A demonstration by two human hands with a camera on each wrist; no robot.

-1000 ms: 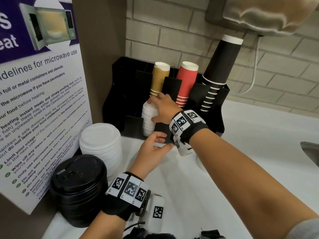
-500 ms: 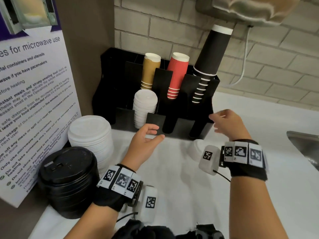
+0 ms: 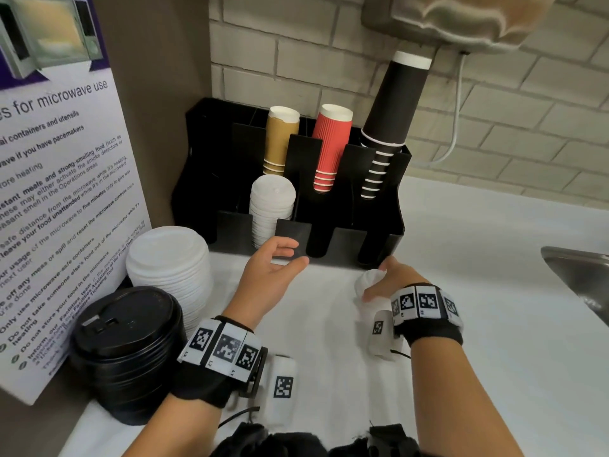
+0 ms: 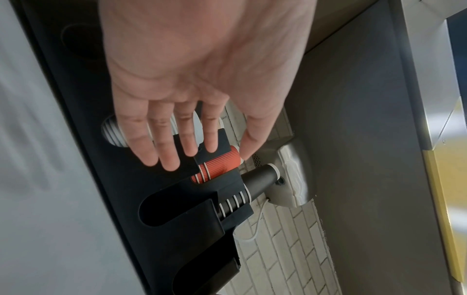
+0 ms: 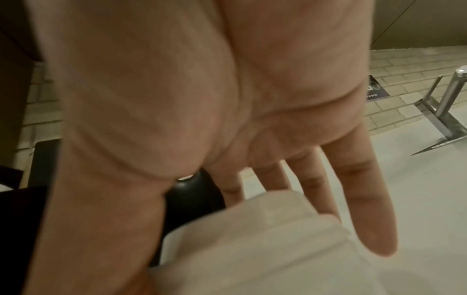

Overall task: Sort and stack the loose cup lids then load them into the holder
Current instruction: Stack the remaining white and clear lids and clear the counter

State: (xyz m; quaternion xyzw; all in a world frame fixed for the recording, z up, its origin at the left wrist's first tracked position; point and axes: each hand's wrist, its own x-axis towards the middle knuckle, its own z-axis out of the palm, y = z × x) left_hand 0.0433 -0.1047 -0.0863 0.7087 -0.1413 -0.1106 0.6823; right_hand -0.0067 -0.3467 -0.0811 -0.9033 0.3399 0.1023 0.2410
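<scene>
The black holder (image 3: 211, 143) stands against the brick wall with a stack of small white lids (image 3: 272, 206) in a front slot. My left hand (image 3: 296, 257) hovers open just in front of that slot, holding nothing; the left wrist view shows its straight fingers (image 4: 171, 159) before the holder (image 4: 126, 199). A few small white lids (image 3: 367, 282) lie on the counter at the holder's right end. My right hand (image 3: 374, 281) arches over them, thumb on the near side. In the right wrist view the fingers (image 5: 374, 229) are straight beside the lids (image 5: 265, 259).
Large white lids (image 3: 168, 262) and black lids (image 3: 125, 341) stand stacked at the left by a microwave sign (image 3: 49, 192). Brown (image 3: 280, 140), red (image 3: 329, 146) and black cups (image 3: 392, 107) stick up from the holder. A steel sink (image 3: 580, 275) lies right.
My right hand left the lid stack in the holder, swung right and came down over the small lids on the counter. The left hand has stayed in place.
</scene>
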